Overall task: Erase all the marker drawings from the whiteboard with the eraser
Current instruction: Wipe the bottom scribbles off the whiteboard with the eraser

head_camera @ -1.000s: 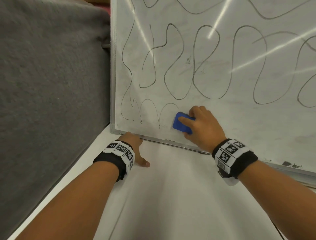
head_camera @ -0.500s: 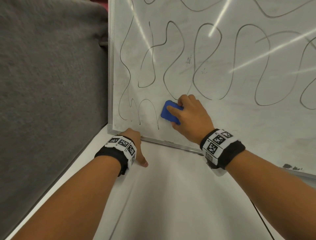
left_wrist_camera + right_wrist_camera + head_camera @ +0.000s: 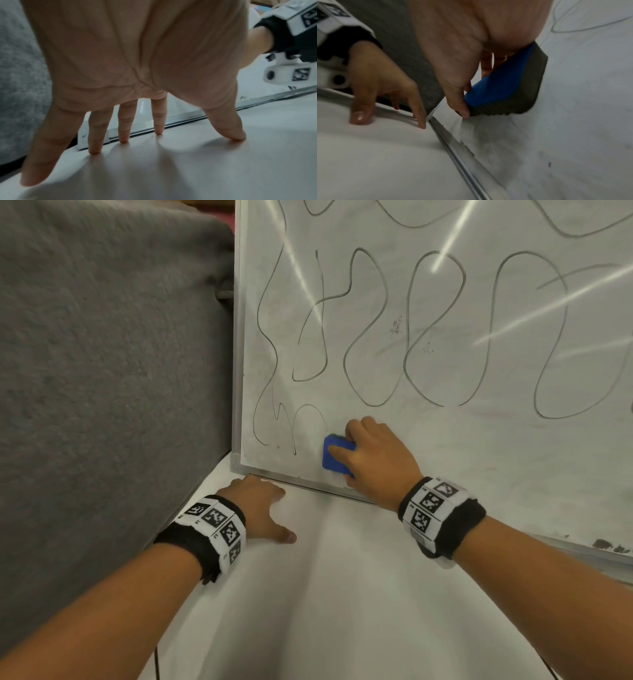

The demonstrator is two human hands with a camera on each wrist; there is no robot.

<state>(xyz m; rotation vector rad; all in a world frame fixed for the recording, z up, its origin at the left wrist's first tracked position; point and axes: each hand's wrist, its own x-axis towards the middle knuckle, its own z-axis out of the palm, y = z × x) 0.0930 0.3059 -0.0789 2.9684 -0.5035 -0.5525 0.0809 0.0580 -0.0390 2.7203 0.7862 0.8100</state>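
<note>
My right hand (image 3: 373, 455) pinches the blue eraser (image 3: 337, 455) by its long sides, felt face flat on the whiteboard (image 3: 445, 440) just above the bottom frame, beside the last low squiggles. It looks light and spongy, so I'd grip the firmer blue back. My left hand (image 3: 260, 508) rests spread, fingertips on the table (image 3: 342, 611).

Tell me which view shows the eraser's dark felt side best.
The right wrist view: the eraser shows its blue back and grey felt layer pressed to the whiteboard, gripped by the right hand. The head view shows only the blue back; the left wrist view shows none.
</note>
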